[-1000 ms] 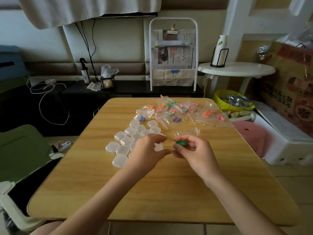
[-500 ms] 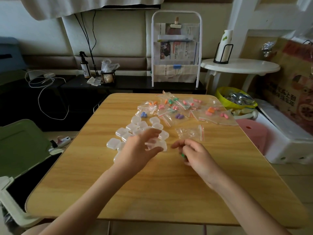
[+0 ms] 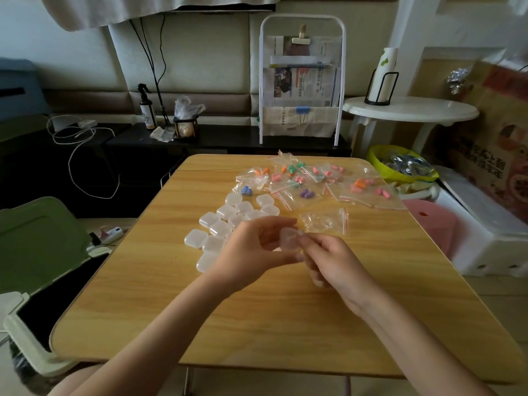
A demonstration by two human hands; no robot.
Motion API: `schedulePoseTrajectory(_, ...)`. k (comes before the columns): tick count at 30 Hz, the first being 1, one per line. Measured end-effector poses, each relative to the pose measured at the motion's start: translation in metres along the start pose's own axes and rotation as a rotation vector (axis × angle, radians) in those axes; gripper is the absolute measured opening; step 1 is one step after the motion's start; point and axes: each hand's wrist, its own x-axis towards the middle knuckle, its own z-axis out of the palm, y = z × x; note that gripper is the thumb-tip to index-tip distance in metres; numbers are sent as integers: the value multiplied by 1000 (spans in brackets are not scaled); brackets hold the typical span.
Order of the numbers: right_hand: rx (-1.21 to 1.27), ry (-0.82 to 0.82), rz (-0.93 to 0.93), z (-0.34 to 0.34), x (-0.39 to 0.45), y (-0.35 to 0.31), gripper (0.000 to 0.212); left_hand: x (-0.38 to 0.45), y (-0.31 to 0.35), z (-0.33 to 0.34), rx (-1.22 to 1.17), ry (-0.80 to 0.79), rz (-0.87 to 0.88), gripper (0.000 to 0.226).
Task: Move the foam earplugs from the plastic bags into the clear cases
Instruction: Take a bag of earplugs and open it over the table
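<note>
A small clear case (image 3: 288,238) is held above the middle of the wooden table (image 3: 257,324), between both hands. My left hand (image 3: 254,250) grips it from the left with thumb and fingers, and my right hand (image 3: 331,257) pinches its right edge. No earplug shows in either hand. Several more clear cases (image 3: 225,221) lie clustered just beyond my left hand. An empty zip bag (image 3: 325,222) lies beyond my right hand. Several plastic bags with coloured foam earplugs (image 3: 308,181) are spread along the table's far edge.
A white newspaper rack (image 3: 301,81) stands behind the table. To the right are a round white side table (image 3: 411,111), a yellow bowl (image 3: 400,164), a pink stool (image 3: 431,221) and a white foam box (image 3: 485,238). A green chair (image 3: 37,244) sits left.
The green earplug pinched in my right hand a second ago is out of sight. My left hand picked a clear case from the pile, and both hands now hold it together.
</note>
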Motion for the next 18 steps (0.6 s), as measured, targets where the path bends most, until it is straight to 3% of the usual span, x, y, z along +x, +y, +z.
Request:
schedulePoseTrajectory(2, 10, -1, 11, 0, -1, -1, 25, 2, 0, 1, 2, 46, 21, 50)
schedulePoseTrajectory(7, -214, 35, -46, -3, -3, -8, 45, 3, -12, 7, 620, 165, 289, 43)
schedulePoseTrajectory(10, -237, 43, -51, -8, -3, -8, 36, 5, -13, 8, 591, 113, 357, 49)
schedulePoseTrajectory(15, -97, -21, -55, -15, -5, -7, 51, 4, -10, 6, 530, 140, 400, 46)
schedulePoseTrajectory(18, -48, -87, -43, -16, -7, -4, 50, 3, -8, 6, 485, 123, 379, 43)
